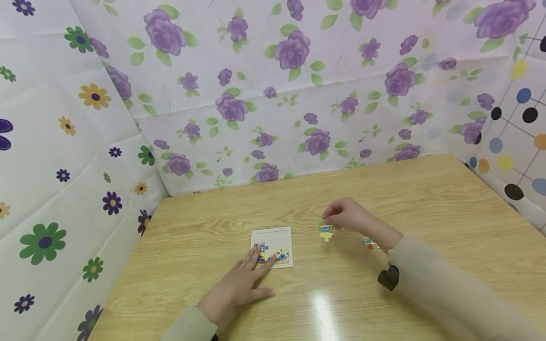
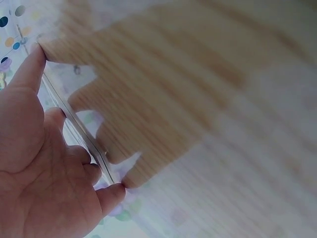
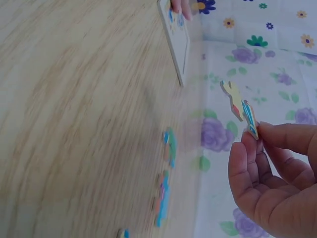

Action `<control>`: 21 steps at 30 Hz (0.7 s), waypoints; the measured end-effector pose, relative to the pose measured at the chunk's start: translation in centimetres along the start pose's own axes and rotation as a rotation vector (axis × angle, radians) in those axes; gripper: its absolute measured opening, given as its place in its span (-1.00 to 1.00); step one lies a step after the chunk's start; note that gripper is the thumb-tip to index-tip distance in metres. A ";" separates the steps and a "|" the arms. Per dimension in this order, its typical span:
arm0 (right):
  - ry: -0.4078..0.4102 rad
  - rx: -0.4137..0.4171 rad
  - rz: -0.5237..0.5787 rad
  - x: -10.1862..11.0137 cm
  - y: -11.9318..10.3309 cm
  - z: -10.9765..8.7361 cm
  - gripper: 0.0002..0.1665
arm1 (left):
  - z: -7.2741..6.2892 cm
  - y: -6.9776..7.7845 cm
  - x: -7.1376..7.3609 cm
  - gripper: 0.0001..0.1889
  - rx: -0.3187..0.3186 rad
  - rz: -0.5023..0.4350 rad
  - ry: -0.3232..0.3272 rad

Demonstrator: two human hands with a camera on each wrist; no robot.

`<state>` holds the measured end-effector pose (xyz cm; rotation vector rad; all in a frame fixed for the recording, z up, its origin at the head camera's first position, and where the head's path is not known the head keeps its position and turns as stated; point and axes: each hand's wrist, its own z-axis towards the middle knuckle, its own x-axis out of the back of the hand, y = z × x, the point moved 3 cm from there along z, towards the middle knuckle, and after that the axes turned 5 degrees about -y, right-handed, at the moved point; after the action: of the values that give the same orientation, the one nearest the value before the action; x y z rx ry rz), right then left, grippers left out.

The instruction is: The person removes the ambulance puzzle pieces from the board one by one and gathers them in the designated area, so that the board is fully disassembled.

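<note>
A square white puzzle tray (image 1: 273,232) lies on the table, with several colourful pieces (image 1: 281,256) along its lower part. My left hand (image 1: 241,285) rests at its lower left, fingers spread, with fingertips on the pieces and tray; the left wrist view shows the palm beside the tray edge. To the right of the tray, my right hand (image 1: 350,216) pinches a yellow and blue puzzle piece (image 1: 326,234) between thumb and fingers, above the table. The right wrist view shows this puzzle piece (image 3: 233,99) tilted; whether it is one piece or two joined I cannot tell.
Loose puzzle pieces (image 1: 370,243) lie partly behind the right forearm; the right wrist view shows several, including a blue and pink piece (image 3: 162,198). The wooden table (image 1: 204,222) meets flowered cloth (image 1: 273,113) at the back and sides.
</note>
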<state>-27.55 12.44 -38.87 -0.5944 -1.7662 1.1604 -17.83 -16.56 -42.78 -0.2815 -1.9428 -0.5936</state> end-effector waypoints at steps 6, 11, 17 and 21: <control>-0.007 -0.021 -0.029 0.8 1.4 -0.5 -0.80 | 0.2 -0.3 -0.3 -0.15 -0.008 -0.002 0.001; -0.007 -0.052 -0.045 1.2 2.4 -0.7 -0.81 | 0.5 -0.9 -0.8 -0.14 -0.007 0.022 0.004; -0.013 -0.096 -0.087 1.4 4.0 -0.9 -0.85 | 0.5 -0.9 -0.8 -0.14 -0.017 0.019 0.013; -0.006 -0.124 -0.091 1.4 5.0 -0.8 -0.87 | 0.1 -0.4 -0.5 -0.15 -0.017 0.023 0.014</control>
<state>-27.91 16.08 -42.66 -0.5783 -1.8605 0.9969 -17.90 -16.85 -43.38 -0.3090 -1.9191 -0.5960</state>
